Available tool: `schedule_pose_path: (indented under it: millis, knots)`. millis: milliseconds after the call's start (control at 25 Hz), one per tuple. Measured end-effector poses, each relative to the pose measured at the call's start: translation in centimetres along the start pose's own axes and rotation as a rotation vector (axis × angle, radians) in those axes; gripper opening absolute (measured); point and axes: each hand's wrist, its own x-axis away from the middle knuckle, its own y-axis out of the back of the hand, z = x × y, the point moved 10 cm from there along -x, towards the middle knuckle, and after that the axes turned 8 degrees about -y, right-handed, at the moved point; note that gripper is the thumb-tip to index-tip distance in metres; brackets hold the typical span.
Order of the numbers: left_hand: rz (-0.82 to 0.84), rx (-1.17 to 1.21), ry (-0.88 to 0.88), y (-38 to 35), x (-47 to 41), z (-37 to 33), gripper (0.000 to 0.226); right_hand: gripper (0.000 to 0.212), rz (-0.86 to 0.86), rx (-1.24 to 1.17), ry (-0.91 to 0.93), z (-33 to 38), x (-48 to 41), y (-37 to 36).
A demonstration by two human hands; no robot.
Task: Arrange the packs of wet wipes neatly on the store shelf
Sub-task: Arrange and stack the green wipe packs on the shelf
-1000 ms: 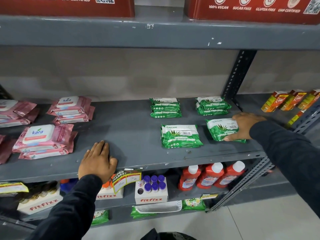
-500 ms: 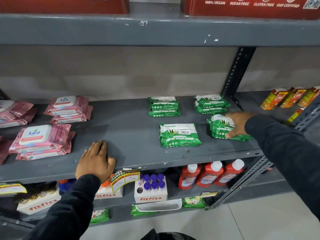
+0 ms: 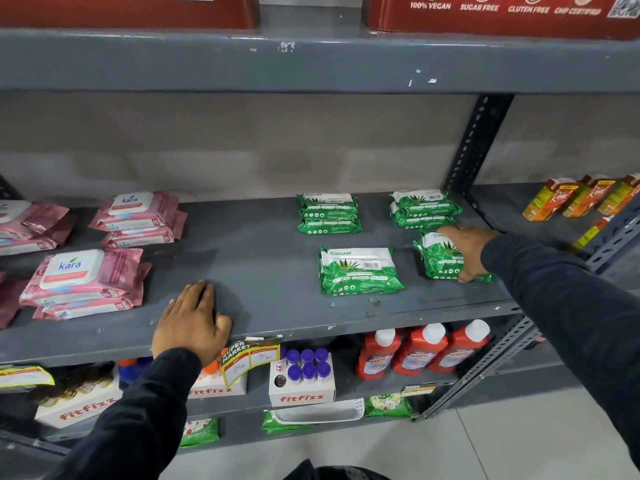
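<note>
Your right hand (image 3: 467, 252) is clamped over the right edge of a green wipes pack (image 3: 440, 258) at the front right of the grey middle shelf (image 3: 263, 271), fingers curled over its far edge and thumb at the near corner, so it pinches the pack; the pack sits slightly askew, tilted against the shelf's front line. Your left hand (image 3: 192, 323) lies flat and spread on the bare front edge of the shelf, palm down, holding nothing. Just left of the gripped pack, apart from it, a second green wipes pack (image 3: 360, 270) lies flat and alone. Behind these, near the back wall, two short stacks of green packs: the left green stack (image 3: 328, 213) and the right green stack (image 3: 424, 207), the latter just behind your right hand. Left side of the shelf holds pink wipes packs in stacks: a front pink stack (image 3: 86, 282), a rear pink stack (image 3: 138, 218), and more pink packs (image 3: 27, 226) cut off at the left frame edge. Below, red bottles (image 3: 422, 351) with white caps stand in a row, beside a white box of purple-capped tubes (image 3: 304, 379). A yellow price tag (image 3: 249, 358) hangs off the shelf lip just right of your left wrist. Orange cartons (image 3: 585, 199) sit on the neighbouring shelf bay, right.
</note>
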Motion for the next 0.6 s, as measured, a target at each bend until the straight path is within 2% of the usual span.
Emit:
schedule_pose_path:
  millis: [200,360,400,520,600]
  knots:
    - [-0.010,-0.003,0.000,0.1,0.0,0.0,0.068,0.121,-0.006,-0.022,-0.008,0.0,0.2,0.2]
    - [-0.004,-0.006,-0.001,0.0,0.0,0.1,0.068,0.145,0.012,-0.045,-0.048,-0.1,1.1,0.8]
    - [-0.006,-0.004,-0.001,0.0,0.0,0.1,0.068,0.142,-0.037,-0.125,-0.028,0.3,1.5,1.8]
    - [-0.003,-0.001,-0.010,0.0,0.0,-0.1,0.070,0.116,-0.221,-0.436,0.158,3.6,3.8,4.9]
    - [0.013,-0.002,-0.023,-0.2,0.0,-0.2,0.073,0.110,-0.236,-0.453,0.271,6.9,5.5,5.0]
